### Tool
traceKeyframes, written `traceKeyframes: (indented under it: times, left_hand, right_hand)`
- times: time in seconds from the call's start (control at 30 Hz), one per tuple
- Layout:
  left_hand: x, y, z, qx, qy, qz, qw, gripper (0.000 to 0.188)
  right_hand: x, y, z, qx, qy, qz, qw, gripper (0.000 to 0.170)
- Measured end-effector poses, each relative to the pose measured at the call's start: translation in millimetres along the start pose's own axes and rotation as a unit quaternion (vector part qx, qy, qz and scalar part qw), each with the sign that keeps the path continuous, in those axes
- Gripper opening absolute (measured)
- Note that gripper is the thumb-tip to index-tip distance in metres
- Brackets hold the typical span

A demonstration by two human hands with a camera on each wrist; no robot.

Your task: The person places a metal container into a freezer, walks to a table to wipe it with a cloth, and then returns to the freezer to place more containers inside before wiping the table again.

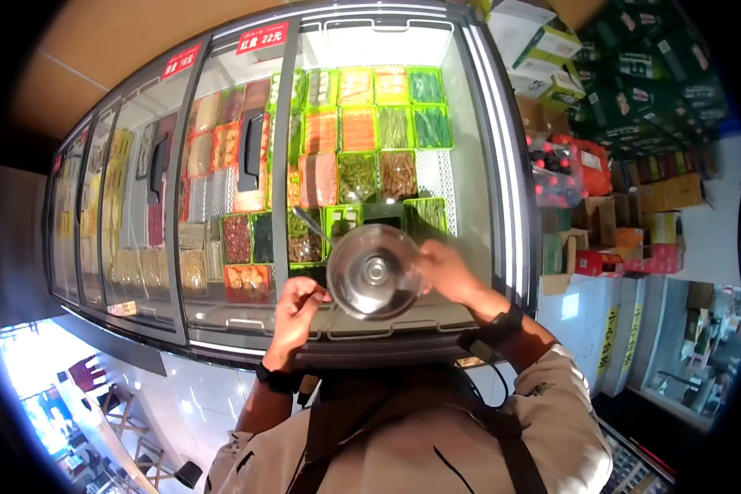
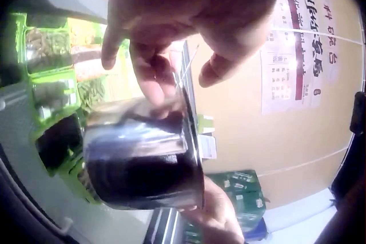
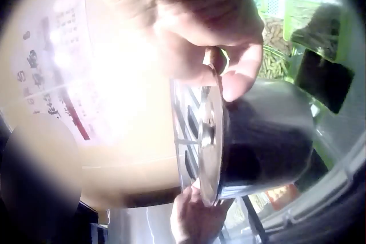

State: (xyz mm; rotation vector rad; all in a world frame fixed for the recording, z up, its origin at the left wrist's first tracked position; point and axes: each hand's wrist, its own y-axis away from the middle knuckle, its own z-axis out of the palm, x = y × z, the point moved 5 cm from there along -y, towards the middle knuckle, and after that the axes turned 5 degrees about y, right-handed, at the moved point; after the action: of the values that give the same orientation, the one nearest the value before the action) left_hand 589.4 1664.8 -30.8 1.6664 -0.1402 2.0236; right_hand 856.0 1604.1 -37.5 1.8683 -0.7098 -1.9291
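A shiny round steel pot (image 1: pixel 376 272) hangs over the near right part of an open-topped food cabinet, its round opening toward the head camera. Its smooth wall (image 2: pixel 137 158) shows side-on in the left wrist view, and its flared rim (image 3: pixel 213 141) in the right wrist view. My right hand (image 1: pixel 445 272) pinches the rim between thumb and finger on the right. On the opposite side, my left hand (image 1: pixel 298 305) holds the rim with curled fingers. Green baskets (image 1: pixel 358 177) of food lie beneath and beyond the pot; it hides part of the nearest ones.
Sliding glass panels with black handles (image 1: pixel 251 150) cover the left sections, over red baskets (image 1: pixel 247 282). The cabinet's front edge (image 1: pixel 370 350) runs close to my body. To the right stand cardboard boxes (image 1: pixel 597 222), bottles (image 1: pixel 552 171) and dark green cartons (image 1: pixel 642 74).
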Motion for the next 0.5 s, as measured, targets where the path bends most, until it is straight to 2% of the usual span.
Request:
traceKeyframes:
  times: [0.03,0.07,0.13,0.2,0.23,0.27,0.3,0.33,0.4,0.43,0.5]
  left_hand:
    - [-0.2,1.5,-12.3,0.033,-0.061,0.09,0.994,0.016]
    - [12.7,6.1,-22.4,0.073,-0.209,0.154,0.963,0.017]
    - [43.4,20.2,-26.2,0.201,-0.248,0.09,0.943,0.021]
    - [41.9,30.5,-49.6,0.219,-0.436,0.212,0.847,0.027]
    - [41.0,34.3,-54.0,0.233,-0.466,0.186,0.833,0.032]
    - [35.5,37.7,-61.4,0.209,-0.477,0.17,0.837,0.038]
    - [28.0,43.9,-64.2,0.199,-0.518,0.171,0.814,0.042]
    - [19.1,49.4,-66.1,0.191,-0.557,0.172,0.79,0.047]
    - [8.5,56.8,-58.4,0.185,-0.597,0.118,0.772,0.057]
    - [0.1,61.5,-59.2,0.179,-0.603,0.094,0.772,0.061]
    - [-11.2,69.4,-54.7,0.206,-0.616,0.042,0.759,0.063]
  right_hand:
    - [0.7,-9.2,-7.1,0.035,0.006,-0.014,0.999,0.012]
    - [0.6,-19.6,-15.2,0.07,0.013,-0.028,0.997,0.012]
    - [-9.7,-43.0,-33.0,0.122,-0.014,-0.035,0.992,0.011]
    - [0.1,-85.8,-59.1,0.161,-0.091,-0.077,0.98,0.013]
    - [-4.9,-102.5,-70.0,0.191,-0.11,-0.086,0.972,0.014]
    - [-11.2,-120.4,-81.3,0.222,-0.127,-0.096,0.962,0.014]
    - [-9.7,-146.0,-94.5,0.276,-0.138,-0.125,0.943,0.014]
    - [-10.0,-172.8,-105.3,0.277,-0.137,-0.131,0.942,0.014]
    - [-10.8,-215.1,-134.5,0.345,-0.156,-0.17,0.91,0.013]
    - [-8.3,-240.5,-145.0,0.342,-0.152,-0.179,0.91,0.013]
    - [-4.8,-281.8,-170.7,0.441,-0.111,-0.179,0.872,0.012]
